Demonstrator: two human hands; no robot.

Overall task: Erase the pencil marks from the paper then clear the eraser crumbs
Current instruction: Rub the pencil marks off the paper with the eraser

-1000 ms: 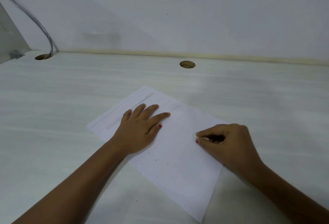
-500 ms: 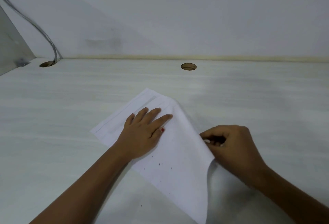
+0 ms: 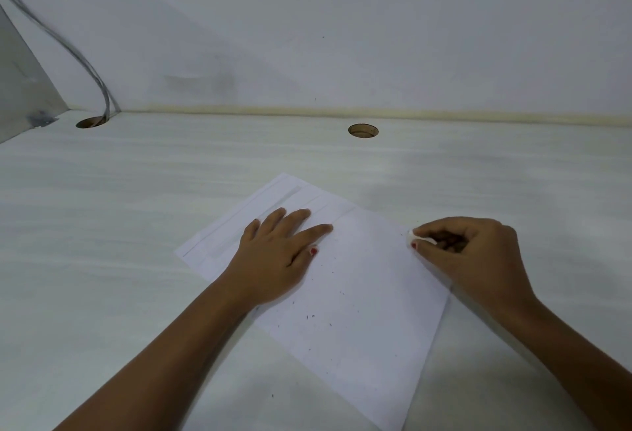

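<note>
A white sheet of paper (image 3: 359,328) lies at an angle on the pale desk (image 3: 102,225). Faint ruled lines run near its far left end. Several small dark eraser crumbs (image 3: 311,316) are scattered over its middle. My left hand (image 3: 273,259) presses flat on the sheet's left part, fingers spread. My right hand (image 3: 478,259) pinches the sheet's right corner between thumb and forefinger, holding that edge slightly raised. A small white bit shows at those fingertips; I cannot tell whether it is the eraser or the paper's corner.
Two round cable holes sit near the back of the desk, one in the middle (image 3: 363,130) and one at the left (image 3: 90,121) with a grey cable (image 3: 85,64) running into it. A white wall rises behind. A grey panel (image 3: 20,88) stands at the far left.
My right hand moved from the sheet's middle to its right corner and lifted that edge steeply. The edge now lies lower and flatter. My left hand stayed pressed down.
</note>
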